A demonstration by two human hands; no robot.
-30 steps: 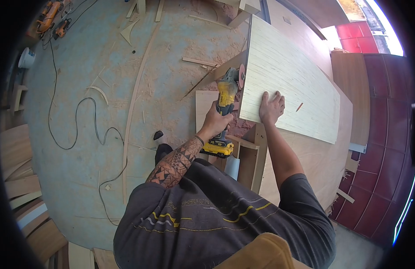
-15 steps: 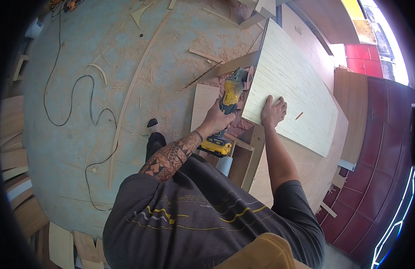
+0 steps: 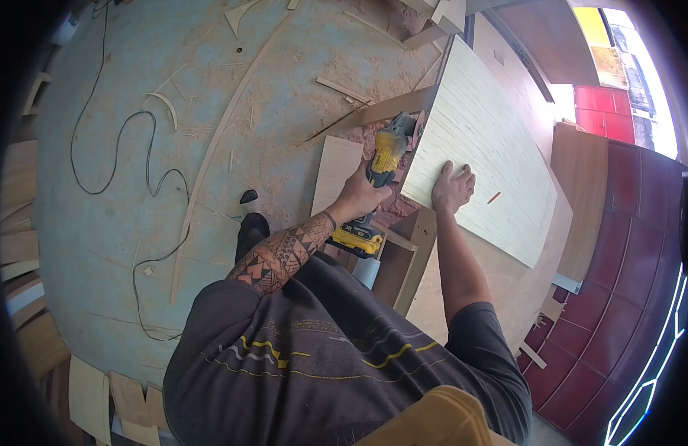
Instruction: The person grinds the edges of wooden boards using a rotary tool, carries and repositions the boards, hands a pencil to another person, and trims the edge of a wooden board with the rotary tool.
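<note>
My left hand point(image 3: 359, 195) is closed around the body of a yellow and black cordless angle grinder point(image 3: 387, 152), whose battery point(image 3: 356, 239) hangs below my fist. The grinder's head is at the left edge of a pale wooden panel point(image 3: 481, 141); its disc is partly hidden there, and I cannot tell whether it touches. On the panel's face, near its lower left corner, my right hand point(image 3: 454, 189) lies with fingers spread. An orange, pencil-like stick point(image 3: 494, 198) rests on the panel to the right of that hand.
Wood strips, offcuts and sawdust litter the blue-grey floor point(image 3: 136, 223). A black cable point(image 3: 147, 115) winds across the left side. Beneath the panel stands a wooden frame point(image 3: 418, 253). Dark red panels point(image 3: 619, 260) line the right side, and more boards point(image 3: 24, 275) lie at far left.
The grinder's head has tilted slightly, and less of its disc shows beside the panel edge. My right hand stays in place on the panel. The whole view has shifted a little.
</note>
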